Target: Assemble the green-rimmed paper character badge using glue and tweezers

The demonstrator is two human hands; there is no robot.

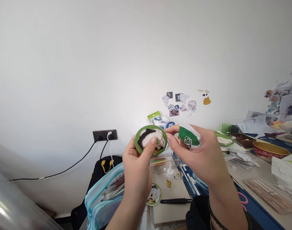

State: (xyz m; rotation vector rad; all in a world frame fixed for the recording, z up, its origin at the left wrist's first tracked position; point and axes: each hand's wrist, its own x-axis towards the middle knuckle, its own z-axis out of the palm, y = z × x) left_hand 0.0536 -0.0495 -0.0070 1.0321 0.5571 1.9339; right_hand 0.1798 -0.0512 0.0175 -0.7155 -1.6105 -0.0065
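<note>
My left hand (138, 166) grips a round green-rimmed disc (139, 140), its thumb pressed on the front. A layered paper figure in black and white covers the disc's middle. At the disc's right edge are the thumb and index fingertip of my right hand (203, 153); whether they pinch something small I cannot make out. A crumpled green and white wrapper (190, 137) is tucked among my right hand's fingers. Below the hands stand a white glue bottle (170, 179) and, lying flat, a similar green-rimmed disc (157, 188) and black tweezers (176, 201).
At left, a light-blue mesh pencil case (100, 195) stands before a black bag (98, 169). Pens (191, 183) lie right of the glue. Farther right are a red and gold bowl (270, 150), a clear case (268, 195) and paper scraps (243, 159). Cutouts hang on the wall.
</note>
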